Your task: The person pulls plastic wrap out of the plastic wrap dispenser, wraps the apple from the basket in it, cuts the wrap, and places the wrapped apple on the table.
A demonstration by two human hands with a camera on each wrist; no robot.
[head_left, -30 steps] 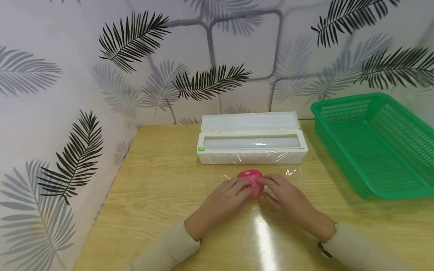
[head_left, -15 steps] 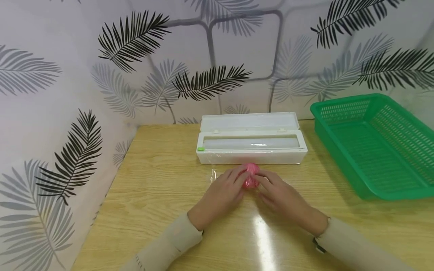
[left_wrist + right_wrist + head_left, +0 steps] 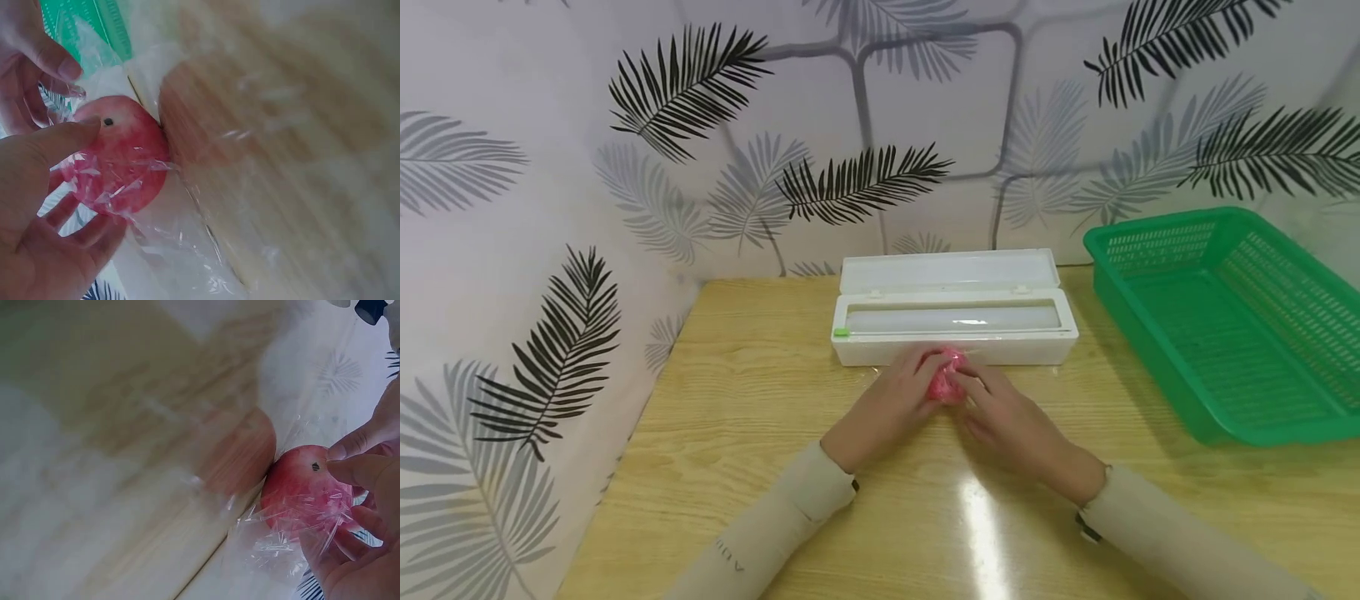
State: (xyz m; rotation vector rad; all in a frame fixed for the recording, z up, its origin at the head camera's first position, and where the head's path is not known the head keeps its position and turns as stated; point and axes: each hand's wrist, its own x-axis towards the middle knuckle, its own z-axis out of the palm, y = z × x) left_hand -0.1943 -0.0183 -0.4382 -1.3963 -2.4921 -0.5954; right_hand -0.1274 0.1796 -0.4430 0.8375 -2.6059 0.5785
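A round red fruit [image 3: 947, 388] with a small dark spot on top sits on the table just in front of the white cling film box [image 3: 955, 350]. Clear cling film [image 3: 272, 547] wraps its side in crinkled folds. My left hand [image 3: 895, 400] holds it from the left; in the left wrist view the thumb lies over the top near the dark spot, the fingers spread along the side. From the right, my right hand [image 3: 1007, 421] curls thumb and fingers about the fruit and its film, as the right wrist view shows.
The box's lid stands open at the back, with the film roll [image 3: 955, 318] inside and a green slider [image 3: 842, 332] at its left end. A green plastic basket [image 3: 1150, 350] stands on the right. Leaf-patterned wall covering [image 3: 737, 100] borders the wooden table [image 3: 745, 358].
Both hands have moved the fruit back and slightly left, up close to the box. Film seen spread in front of the box earlier is now gathered around the fruit.
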